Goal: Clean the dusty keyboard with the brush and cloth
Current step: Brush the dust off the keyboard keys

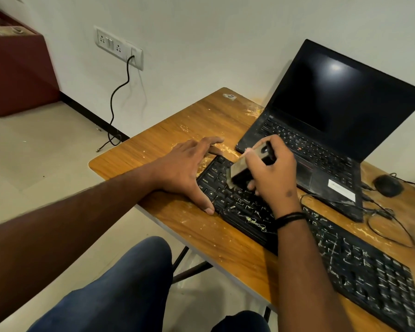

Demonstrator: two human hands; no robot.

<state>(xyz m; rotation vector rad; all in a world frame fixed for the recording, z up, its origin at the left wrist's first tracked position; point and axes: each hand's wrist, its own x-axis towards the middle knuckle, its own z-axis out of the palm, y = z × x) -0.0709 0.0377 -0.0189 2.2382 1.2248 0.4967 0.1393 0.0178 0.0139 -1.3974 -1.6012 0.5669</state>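
A long black keyboard streaked with pale dust lies diagonally across the wooden table. My right hand grips a brush with a black body and pale bristles, and the bristles touch the keys near the keyboard's left end. My left hand lies flat with spread fingers over that left end, thumb along the front edge and fingers at the back corner. No cloth is in view.
An open black laptop, dusty too, stands behind the keyboard. A black mouse and cables lie at the right. Pale dust is scattered on the tabletop. A wall socket with a hanging cord is behind; my knees are below the table edge.
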